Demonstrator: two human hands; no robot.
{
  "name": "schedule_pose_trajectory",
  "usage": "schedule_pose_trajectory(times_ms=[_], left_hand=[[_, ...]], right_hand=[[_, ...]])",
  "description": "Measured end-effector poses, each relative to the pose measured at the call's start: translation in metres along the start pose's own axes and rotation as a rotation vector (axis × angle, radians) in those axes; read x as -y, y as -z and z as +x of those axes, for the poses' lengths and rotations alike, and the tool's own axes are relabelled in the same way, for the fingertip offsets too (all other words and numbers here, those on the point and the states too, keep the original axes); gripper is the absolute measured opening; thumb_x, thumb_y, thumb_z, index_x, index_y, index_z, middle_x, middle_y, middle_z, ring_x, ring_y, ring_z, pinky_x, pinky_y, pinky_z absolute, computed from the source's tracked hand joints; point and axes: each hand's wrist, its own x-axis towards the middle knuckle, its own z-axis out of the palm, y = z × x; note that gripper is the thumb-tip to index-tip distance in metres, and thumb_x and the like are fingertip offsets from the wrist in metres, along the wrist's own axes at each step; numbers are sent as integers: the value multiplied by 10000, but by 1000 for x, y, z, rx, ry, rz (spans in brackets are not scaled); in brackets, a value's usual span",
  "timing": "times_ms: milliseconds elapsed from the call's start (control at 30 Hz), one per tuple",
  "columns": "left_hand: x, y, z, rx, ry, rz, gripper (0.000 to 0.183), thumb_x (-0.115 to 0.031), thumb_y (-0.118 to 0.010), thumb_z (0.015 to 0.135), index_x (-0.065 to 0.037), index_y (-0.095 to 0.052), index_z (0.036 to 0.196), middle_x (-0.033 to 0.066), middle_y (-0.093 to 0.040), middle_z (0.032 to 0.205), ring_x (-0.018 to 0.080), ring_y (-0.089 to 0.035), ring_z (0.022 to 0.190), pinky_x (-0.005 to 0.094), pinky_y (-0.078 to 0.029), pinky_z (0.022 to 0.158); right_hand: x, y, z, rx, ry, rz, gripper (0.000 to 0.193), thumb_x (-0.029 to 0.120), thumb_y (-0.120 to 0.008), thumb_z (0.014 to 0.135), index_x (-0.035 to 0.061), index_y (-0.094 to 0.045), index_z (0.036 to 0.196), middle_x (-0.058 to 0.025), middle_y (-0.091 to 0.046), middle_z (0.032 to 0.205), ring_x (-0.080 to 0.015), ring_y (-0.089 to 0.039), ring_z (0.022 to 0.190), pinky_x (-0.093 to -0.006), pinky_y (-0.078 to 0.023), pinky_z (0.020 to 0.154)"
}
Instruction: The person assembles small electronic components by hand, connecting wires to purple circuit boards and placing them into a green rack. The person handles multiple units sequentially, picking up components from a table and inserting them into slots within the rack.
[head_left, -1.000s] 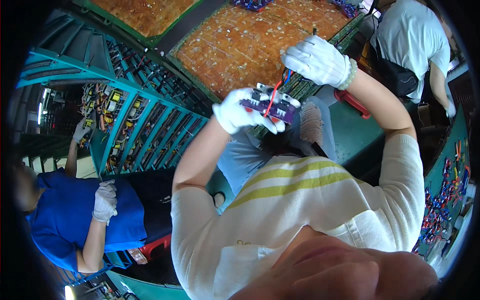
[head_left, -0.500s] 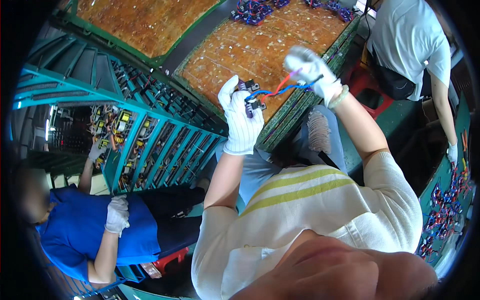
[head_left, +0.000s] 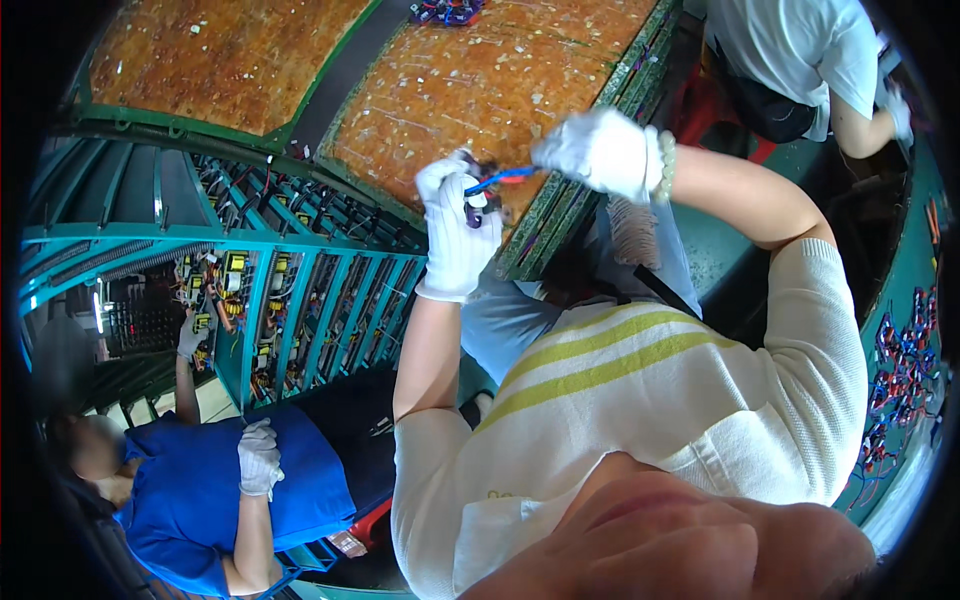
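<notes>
My left hand (head_left: 460, 235), in a white striped glove, is closed round a small purple circuit board (head_left: 477, 214) with dark components. Its fingers hide much of the board. Blue and red wires (head_left: 500, 180) run from the board to my gloved right hand (head_left: 605, 155). That hand pinches their far ends and is slightly blurred. Both hands are raised over the near edge of a worn brown worktop (head_left: 470, 85).
More purple boards with wires (head_left: 446, 10) lie at the worktop's far edge. A teal rack (head_left: 300, 330) of circuit boards stands left, beside a person in blue (head_left: 240, 480). Another person in white (head_left: 790, 50) works at right, near a green bench holding many wired boards (head_left: 905, 370).
My right hand has closed round the wires, which were spread out before and now bunch together. The view has shifted, and the person at right has drawn an arm back.
</notes>
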Motion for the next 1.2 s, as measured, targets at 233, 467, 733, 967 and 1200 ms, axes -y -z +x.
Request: schedule_pose_trajectory(times_ms=[233, 467, 733, 967, 1200], left_hand=[[-45, -15, 3, 351, 891, -1756, 349, -249, -546, 957, 19, -518, 1180, 283, -546, 1278, 343, -595, 1141, 461, -458, 1006], [-21, -34, 0, -325, 799, -1203, 165, -175, -598, 944, -51, -598, 1053, 147, -661, 1094, 240, -658, 990, 385, -545, 883], [-36, -62, 0, -420, 477, -550, 331, -326, -544, 986, -37, -600, 1138, 39, -615, 966, 127, -599, 935, 299, -497, 790], [10, -42, -4, -401, 896, -1313, 447, -406, -481, 994, -28, -519, 1230, 148, -567, 1234, 301, -570, 1118, 523, -456, 976], [-1, -18, -2, -368, 948, -1687, 274, -303, -482, 991, -83, -601, 1102, 149, -663, 1056, 321, -646, 977, 477, -546, 835]], right_hand=[[-22, 3, 11, -669, -54, -199, 466, 179, -722, 731, 50, -615, 1166, -100, -668, 1055, -291, -649, 884, -377, -524, 753], [-13, -20, -9, -1043, -949, 932, 741, 292, -840, 744, -4, -474, 1316, -171, -590, 1231, -253, -601, 1118, -369, -486, 962], [29, -30, 1, -531, -269, 795, 167, 83, -561, 957, -11, -616, 1083, -65, -644, 994, -143, -592, 928, -288, -475, 845], [35, -28, 8, -882, -459, 1581, 225, 179, -485, 1013, -22, -582, 1032, -71, -621, 835, -179, -607, 828, -326, -487, 801], [30, -21, 0, -901, -161, 2253, 271, 327, -501, 1000, 73, -535, 914, 40, -324, 590, -78, -276, 461, -249, -235, 435]])
